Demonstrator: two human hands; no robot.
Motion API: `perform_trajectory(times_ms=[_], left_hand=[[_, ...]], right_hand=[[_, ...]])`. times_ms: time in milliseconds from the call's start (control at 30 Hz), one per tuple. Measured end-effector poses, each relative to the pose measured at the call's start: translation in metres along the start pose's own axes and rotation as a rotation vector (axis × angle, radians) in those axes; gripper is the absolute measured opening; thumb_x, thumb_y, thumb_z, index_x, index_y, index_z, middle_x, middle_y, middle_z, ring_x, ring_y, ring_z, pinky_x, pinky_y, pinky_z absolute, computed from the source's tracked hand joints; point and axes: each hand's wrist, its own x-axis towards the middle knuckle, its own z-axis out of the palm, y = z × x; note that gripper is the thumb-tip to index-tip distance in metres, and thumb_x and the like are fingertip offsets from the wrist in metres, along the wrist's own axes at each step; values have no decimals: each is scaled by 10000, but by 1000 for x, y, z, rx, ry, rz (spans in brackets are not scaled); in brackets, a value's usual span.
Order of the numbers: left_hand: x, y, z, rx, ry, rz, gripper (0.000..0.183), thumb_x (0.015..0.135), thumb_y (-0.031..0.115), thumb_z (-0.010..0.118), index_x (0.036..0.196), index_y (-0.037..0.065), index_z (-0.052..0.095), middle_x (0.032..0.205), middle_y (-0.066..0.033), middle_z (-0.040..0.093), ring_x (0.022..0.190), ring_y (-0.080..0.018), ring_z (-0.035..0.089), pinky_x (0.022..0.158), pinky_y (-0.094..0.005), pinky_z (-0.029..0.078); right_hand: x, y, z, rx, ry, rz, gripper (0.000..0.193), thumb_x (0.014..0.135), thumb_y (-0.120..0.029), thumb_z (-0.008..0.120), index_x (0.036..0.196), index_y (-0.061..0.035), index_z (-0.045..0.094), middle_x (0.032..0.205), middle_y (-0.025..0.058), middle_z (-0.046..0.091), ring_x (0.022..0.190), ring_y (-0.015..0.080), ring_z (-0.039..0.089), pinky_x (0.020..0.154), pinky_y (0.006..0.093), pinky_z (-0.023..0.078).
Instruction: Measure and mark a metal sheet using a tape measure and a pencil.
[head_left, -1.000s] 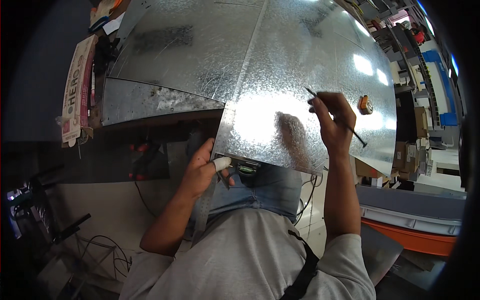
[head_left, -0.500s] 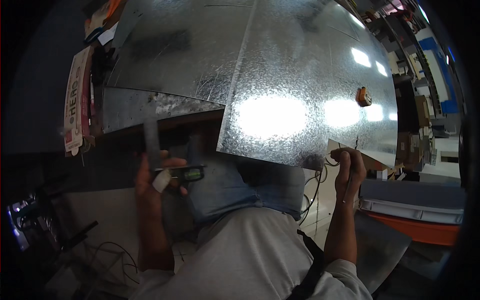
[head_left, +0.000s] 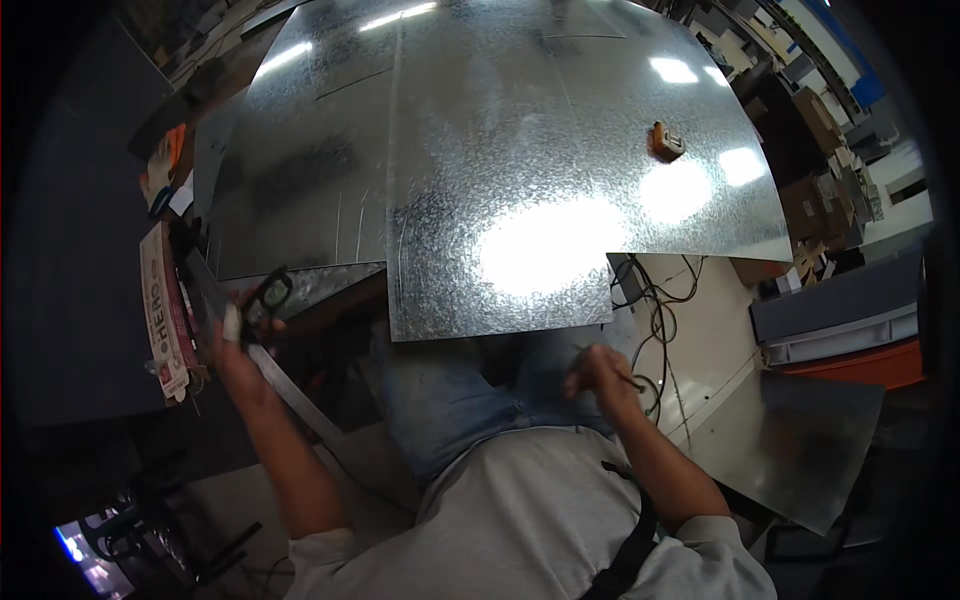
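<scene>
My left hand (head_left: 235,350) is closed around a combination square at the left of the sheets. The square's black head (head_left: 276,290) with a greenish level vial sits by my fingers, and its long steel blade (head_left: 296,400) runs back along my forearm. A white wrap (head_left: 232,322) covers one finger. My right hand (head_left: 606,380), blurred, is curled above my lap, below the front edge of a shiny galvanized metal sheet (head_left: 450,180). A thin dark tool shows faintly at its fingers; its kind is unclear now. The sheet's right front corner has a rectangular notch.
A yellow-orange tape measure (head_left: 668,143) lies on the sheet. A long cardboard box (head_left: 165,310) and gloves (head_left: 162,170) are at the left edge. Black cables (head_left: 655,310) hang at the notch. A loose metal plate (head_left: 810,440) and an orange bin (head_left: 870,372) stand right.
My view has shifted. My left hand has moved up and left with the square, whose blade has swung round. My right hand has left the sheet's notched corner and come in toward my lap.
</scene>
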Motion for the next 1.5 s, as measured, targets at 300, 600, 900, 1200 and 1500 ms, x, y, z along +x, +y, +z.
perform_trajectory(times_ms=[300, 600, 900, 1200, 1500], left_hand=[[93, 28, 32, 266, -224, 14, 375, 988, 340, 615, 1209, 38, 592, 1032, -104, 706, 674, -177, 662, 581, -291, 491], [-6, 7, 62, 49, -473, -44, 327, 1007, 191, 583, 1300, 53, 540, 1057, -134, 692, 724, -147, 644, 642, -313, 590], [2, 22, 54, 235, -256, 61, 339, 997, 246, 620, 1286, 72, 588, 1057, -66, 683, 742, -138, 662, 610, -263, 509], [-32, 8, 61, 183, -228, -24, 292, 995, 283, 625, 1225, 105, 620, 943, -13, 658, 694, -112, 661, 529, -232, 403], [-46, -1, 34, 10, -228, -190, 380, 1028, 354, 554, 1189, 22, 645, 898, -84, 675, 702, -179, 669, 630, -305, 559]], right_hand=[[29, -1, 86, 259, -491, 40, 483, 1039, -452, 515, 1094, 18, 612, 897, 130, 701, 747, 176, 678, 676, 304, 553], [24, 17, 67, 191, -479, 136, 503, 1011, -502, 550, 1033, -4, 613, 875, 130, 706, 733, 169, 676, 651, 292, 544], [33, 12, 58, 322, -444, 88, 491, 1022, -447, 550, 1169, 17, 616, 1017, 164, 700, 869, 218, 693, 758, 338, 570], [57, -26, 120, 457, -182, 8, 495, 978, -367, 654, 1226, 56, 587, 1148, 199, 673, 945, 269, 703, 806, 360, 577], [19, -38, 46, 422, -184, 246, 447, 935, -260, 707, 1174, 98, 588, 1098, 206, 687, 879, 276, 722, 760, 357, 595]])
